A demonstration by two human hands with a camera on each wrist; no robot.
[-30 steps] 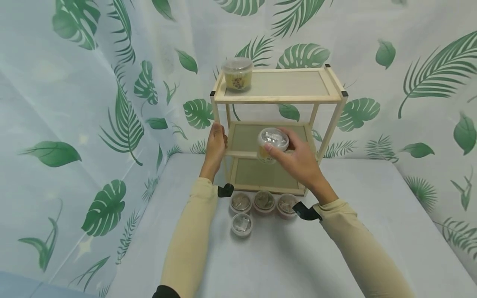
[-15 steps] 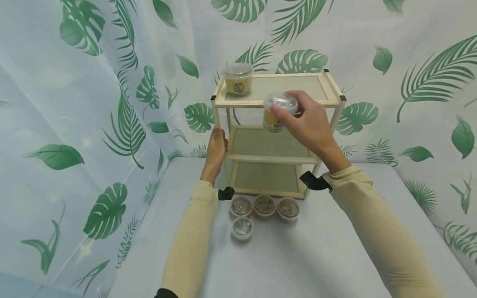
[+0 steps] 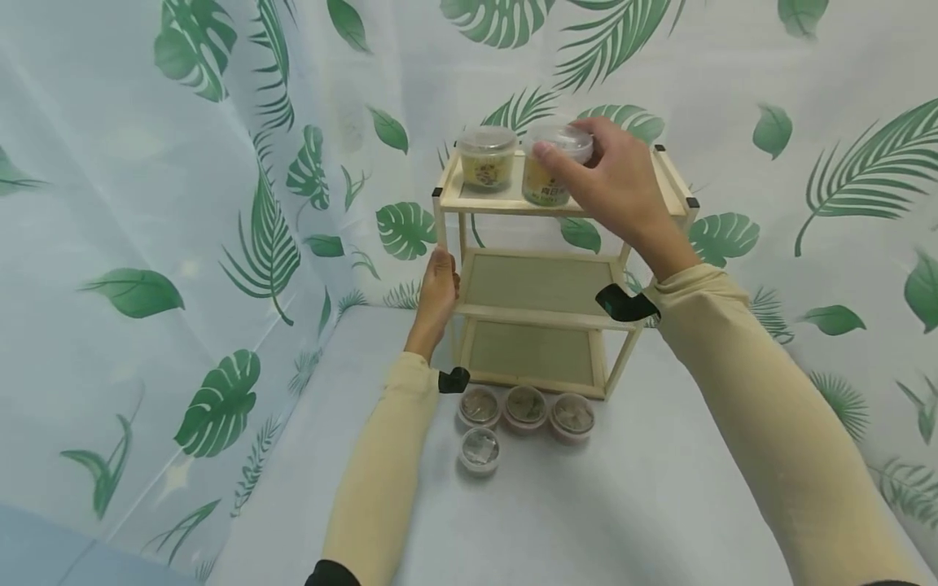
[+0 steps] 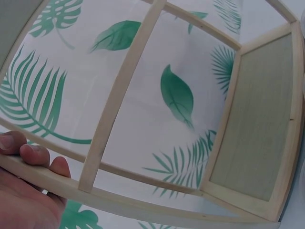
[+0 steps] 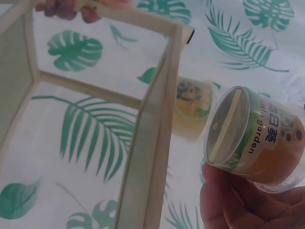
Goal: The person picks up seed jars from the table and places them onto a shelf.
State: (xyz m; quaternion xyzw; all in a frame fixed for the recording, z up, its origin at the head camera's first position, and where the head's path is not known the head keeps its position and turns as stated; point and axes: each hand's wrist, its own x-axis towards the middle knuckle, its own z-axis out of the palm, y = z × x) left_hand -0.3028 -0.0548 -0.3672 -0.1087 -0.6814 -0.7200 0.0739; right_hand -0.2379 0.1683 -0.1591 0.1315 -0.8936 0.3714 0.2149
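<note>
Left hand (image 3: 437, 295) grips a rack post (image 3: 441, 226); right hand (image 3: 624, 183) pinches a lidded tub (image 3: 544, 184), partly hiding it.

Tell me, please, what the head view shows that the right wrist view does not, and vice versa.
Only the head view shows four tubs on the table. Only the right wrist view shows the clear bottom of the held tub. Both show the right hand holding that tub, the left hand gripping the shelf, a second tub and the leafy curtain.
</note>
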